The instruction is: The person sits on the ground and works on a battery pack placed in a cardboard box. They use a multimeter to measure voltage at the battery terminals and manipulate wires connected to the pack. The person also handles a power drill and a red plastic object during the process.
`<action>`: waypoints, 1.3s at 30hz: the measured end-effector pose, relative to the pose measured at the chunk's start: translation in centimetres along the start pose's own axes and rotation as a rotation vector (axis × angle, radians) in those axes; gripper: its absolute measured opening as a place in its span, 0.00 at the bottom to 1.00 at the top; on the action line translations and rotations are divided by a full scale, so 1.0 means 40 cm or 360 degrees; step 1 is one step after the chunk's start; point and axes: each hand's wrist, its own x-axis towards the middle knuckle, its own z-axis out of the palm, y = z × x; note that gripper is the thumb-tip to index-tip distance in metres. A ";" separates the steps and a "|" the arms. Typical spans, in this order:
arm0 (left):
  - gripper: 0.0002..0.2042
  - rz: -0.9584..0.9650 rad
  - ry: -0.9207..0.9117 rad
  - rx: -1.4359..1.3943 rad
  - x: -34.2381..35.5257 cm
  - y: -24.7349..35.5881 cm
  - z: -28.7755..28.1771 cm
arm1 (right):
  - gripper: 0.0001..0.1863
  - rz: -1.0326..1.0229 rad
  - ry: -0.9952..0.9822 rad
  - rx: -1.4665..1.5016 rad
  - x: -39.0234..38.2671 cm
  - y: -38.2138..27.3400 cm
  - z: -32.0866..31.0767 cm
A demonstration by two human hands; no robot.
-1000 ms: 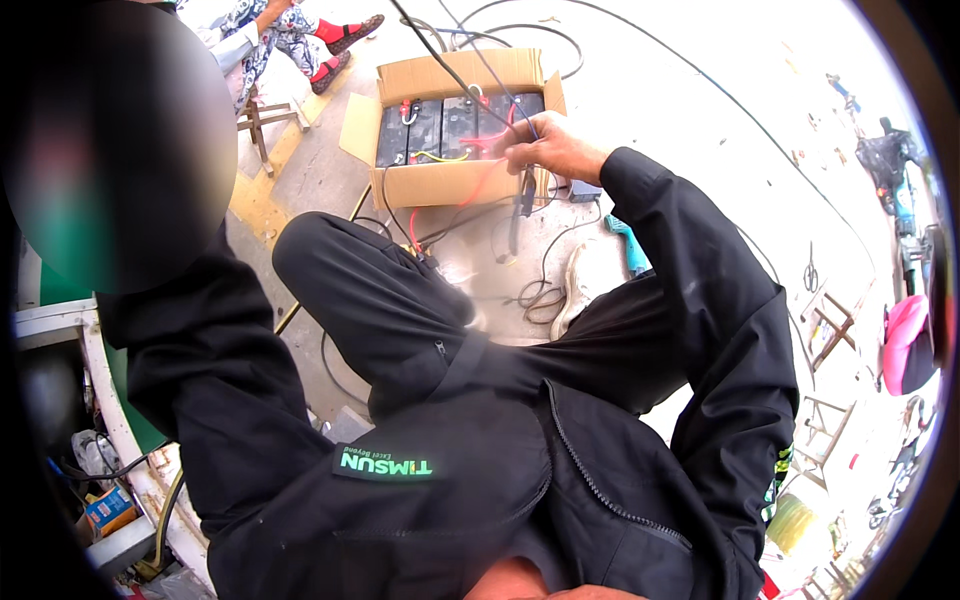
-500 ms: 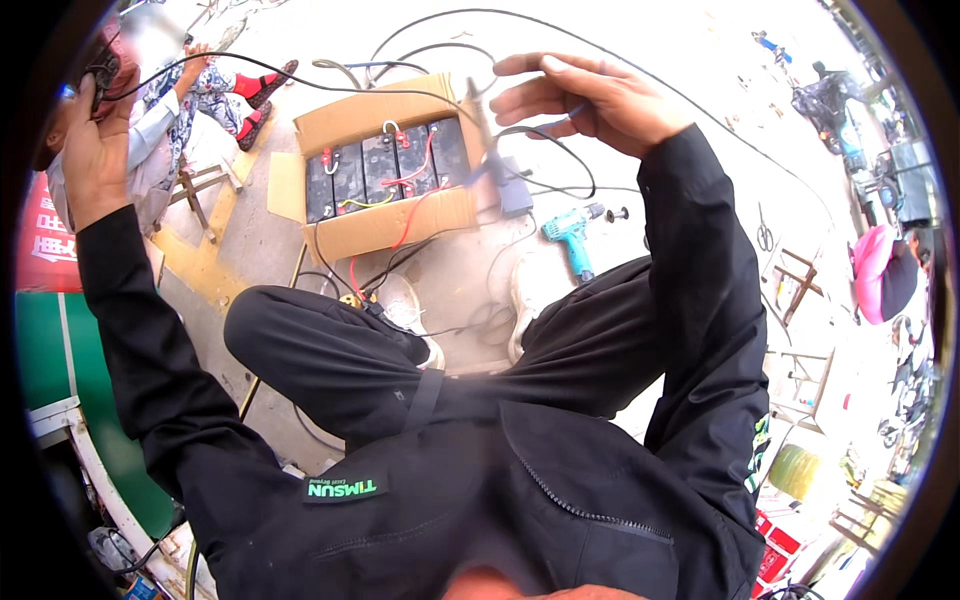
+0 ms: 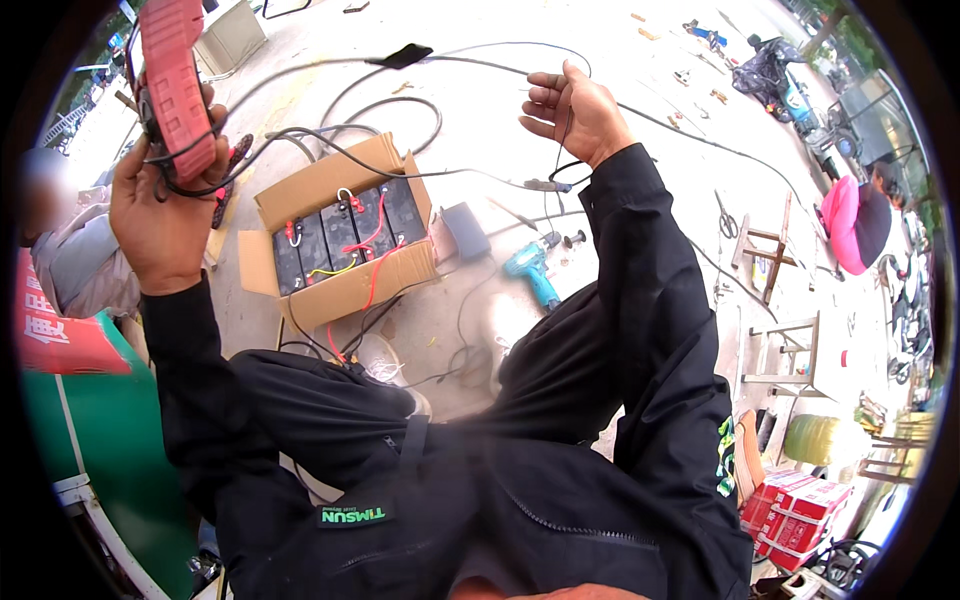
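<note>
Head view. The work surface is pale concrete ground, washed out by glare toward the far side of an open-air area. A green panel bounds the near left; a wooden stool and red-and-white cartons stand on the right, the cartons nearer. A seated person is at the left edge.

An open cardboard box with dark batteries sits ahead of the legs, left of centre. Obstructions: a grey block just beside its right side, a cyan drill nearer the right knee, and loose black cable looped behind it.

The left hand grips a red-and-black device, raised at far left. The right hand is unclosed, fingers loosely curled; a thin lead appears to cross it, though contact is unclear.
</note>
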 end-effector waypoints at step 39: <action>0.37 -0.0482 0.0204 -0.1248 -0.264 -0.396 0.038 | 0.20 -0.0036 -0.0668 0.0865 -0.100 -0.002 0.393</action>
